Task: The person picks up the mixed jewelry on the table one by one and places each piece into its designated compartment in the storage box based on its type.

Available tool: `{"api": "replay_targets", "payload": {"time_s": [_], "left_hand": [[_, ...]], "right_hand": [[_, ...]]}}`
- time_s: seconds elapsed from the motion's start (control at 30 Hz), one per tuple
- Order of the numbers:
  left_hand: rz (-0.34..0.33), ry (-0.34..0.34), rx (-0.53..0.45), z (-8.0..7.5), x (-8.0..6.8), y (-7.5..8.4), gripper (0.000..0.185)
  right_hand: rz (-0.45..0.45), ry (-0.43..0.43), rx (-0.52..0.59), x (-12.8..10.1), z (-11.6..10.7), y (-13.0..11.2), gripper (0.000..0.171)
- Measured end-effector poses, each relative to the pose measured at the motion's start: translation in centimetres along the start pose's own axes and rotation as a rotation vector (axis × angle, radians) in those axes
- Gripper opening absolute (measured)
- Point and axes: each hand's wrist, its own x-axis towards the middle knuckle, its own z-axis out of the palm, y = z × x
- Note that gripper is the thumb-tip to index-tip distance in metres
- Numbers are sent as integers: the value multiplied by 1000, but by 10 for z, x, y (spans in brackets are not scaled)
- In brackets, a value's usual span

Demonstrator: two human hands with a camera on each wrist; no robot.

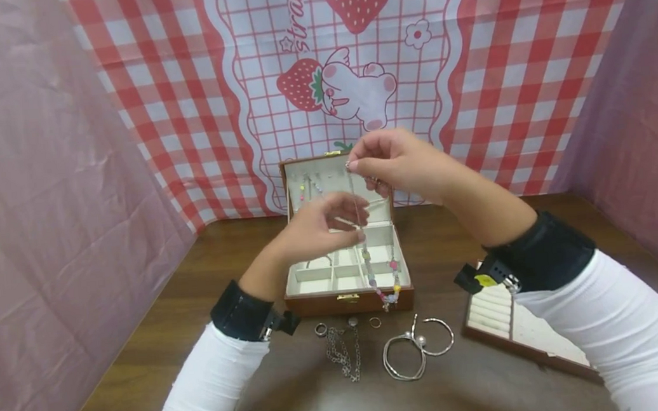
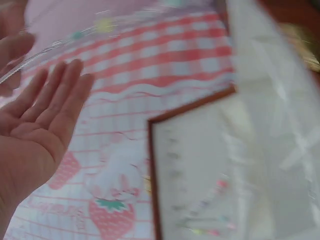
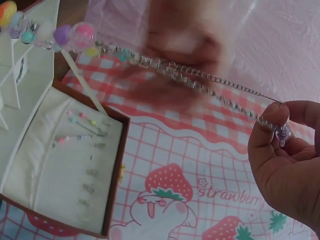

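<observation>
My right hand (image 1: pixel 409 162) is raised in front of the jewelry box's lid. It pinches the chain end of a beaded necklace (image 1: pixel 393 265) between thumb and fingertips. The necklace hangs in a long loop, its colorful beads lowest, before the front of the box. Close beside the chain is my left hand (image 1: pixel 316 230), its fingers loosely spread. The left wrist view shows its palm (image 2: pixel 35 130) bare and the fingers extended. Behind both hands stands the brown jewelry box (image 1: pixel 307 305), lid up, with cream compartments. Beaded strands (image 3: pixel 80 119) hang inside the lid.
On the table before the box lie a silver chain (image 1: pixel 342 357), rings (image 1: pixel 321 329), and bracelets (image 1: pixel 405 378) with pearl ends. A tray (image 1: pixel 488 312) with ring rolls sits at the right, partly hidden by my right arm. A strawberry-print cloth (image 1: pixel 265 108) hangs behind.
</observation>
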Motion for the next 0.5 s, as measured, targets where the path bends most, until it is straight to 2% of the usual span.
{"api": "replay_targets", "payload": {"time_s": [0.1, 0.2, 0.33, 0.5], "left_hand": [[66, 93, -176, -9, 6, 17, 37], [44, 174, -251, -16, 7, 23, 32], [-123, 277, -205, -22, -5, 6, 29], [-356, 330, -10, -26, -33, -35, 26]], "right_hand": [[23, 14, -89, 1, -4, -5, 16], [36, 38, -151, 4, -8, -9, 15], [47, 68, -179, 10, -12, -10, 15], [69, 75, -163, 16, -14, -9, 15]]}}
